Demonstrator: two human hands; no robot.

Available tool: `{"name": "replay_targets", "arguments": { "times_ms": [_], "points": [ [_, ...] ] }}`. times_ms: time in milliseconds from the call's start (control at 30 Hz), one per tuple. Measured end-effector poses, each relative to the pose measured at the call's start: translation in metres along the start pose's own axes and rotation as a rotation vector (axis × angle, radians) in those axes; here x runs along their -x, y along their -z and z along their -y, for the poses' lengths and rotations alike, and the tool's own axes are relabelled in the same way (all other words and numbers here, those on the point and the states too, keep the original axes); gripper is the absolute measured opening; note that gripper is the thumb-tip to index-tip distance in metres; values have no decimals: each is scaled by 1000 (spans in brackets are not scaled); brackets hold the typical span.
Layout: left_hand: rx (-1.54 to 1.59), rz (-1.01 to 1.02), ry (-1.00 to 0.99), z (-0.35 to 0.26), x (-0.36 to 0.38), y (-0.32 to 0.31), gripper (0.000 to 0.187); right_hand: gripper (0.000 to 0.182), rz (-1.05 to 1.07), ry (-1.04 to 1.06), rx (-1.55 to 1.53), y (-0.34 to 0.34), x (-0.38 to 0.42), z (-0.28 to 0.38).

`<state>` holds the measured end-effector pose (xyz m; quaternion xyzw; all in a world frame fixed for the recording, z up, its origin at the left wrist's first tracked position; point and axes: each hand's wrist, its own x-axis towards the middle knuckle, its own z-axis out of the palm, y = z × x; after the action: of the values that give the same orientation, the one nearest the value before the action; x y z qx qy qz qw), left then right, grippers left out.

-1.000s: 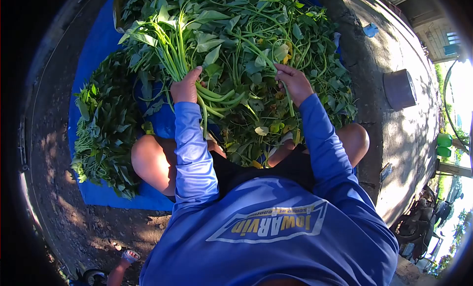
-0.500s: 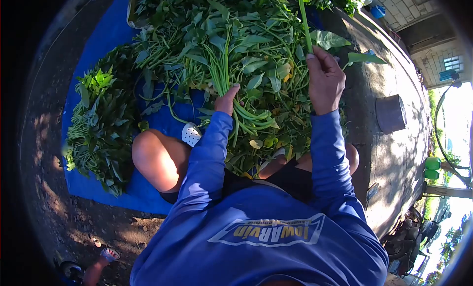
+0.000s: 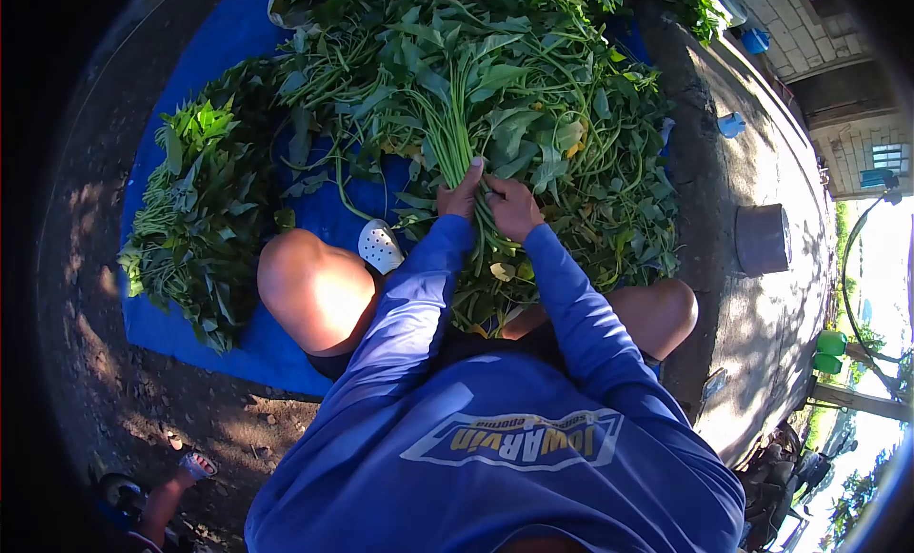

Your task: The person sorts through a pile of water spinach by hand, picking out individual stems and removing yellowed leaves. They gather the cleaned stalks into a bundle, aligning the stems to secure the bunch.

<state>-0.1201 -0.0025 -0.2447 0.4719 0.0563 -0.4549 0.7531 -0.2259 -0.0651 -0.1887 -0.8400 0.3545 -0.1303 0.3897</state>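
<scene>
My left hand point(image 3: 459, 199) is closed around the stems of a bunch of water spinach point(image 3: 447, 125), whose leaves point away from me. Right beside it, my right hand point(image 3: 515, 210) is closed on the same bunch, on the lower stems. Its fingertips are partly hidden behind the stems. Under and beyond both hands spreads a large loose heap of water spinach point(image 3: 600, 153), with a few yellowed leaves among the green.
Stacked greens point(image 3: 205, 229) lie to the left on a blue tarp point(image 3: 276, 363). A white perforated clog point(image 3: 380, 246) is by my left knee. To the right stand a concrete ledge point(image 3: 709, 296) and a grey cylindrical container point(image 3: 763, 239). Another person's foot point(image 3: 198, 465) shows at lower left.
My right hand has come down and left from the upper right, bringing its single stem to the bunch. It now grips the bunch beside my left hand.
</scene>
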Motion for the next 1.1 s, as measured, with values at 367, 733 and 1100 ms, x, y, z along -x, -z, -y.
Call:
{"name": "replay_targets", "arguments": {
  "times_ms": [367, 733, 1100],
  "points": [
    [-143, -94, -108, -34, 15, 0, 30, 46, -297, -173, -865, -34, 20, 14],
    [-182, -99, -145, -70, 22, -14, 26, 26, -663, -313, 107, 182, -223, -141],
    [-297, -162, -68, -48, 4, -16, 28, 37, -227, -168, 349, 188, -267, -148]
  ]
}}
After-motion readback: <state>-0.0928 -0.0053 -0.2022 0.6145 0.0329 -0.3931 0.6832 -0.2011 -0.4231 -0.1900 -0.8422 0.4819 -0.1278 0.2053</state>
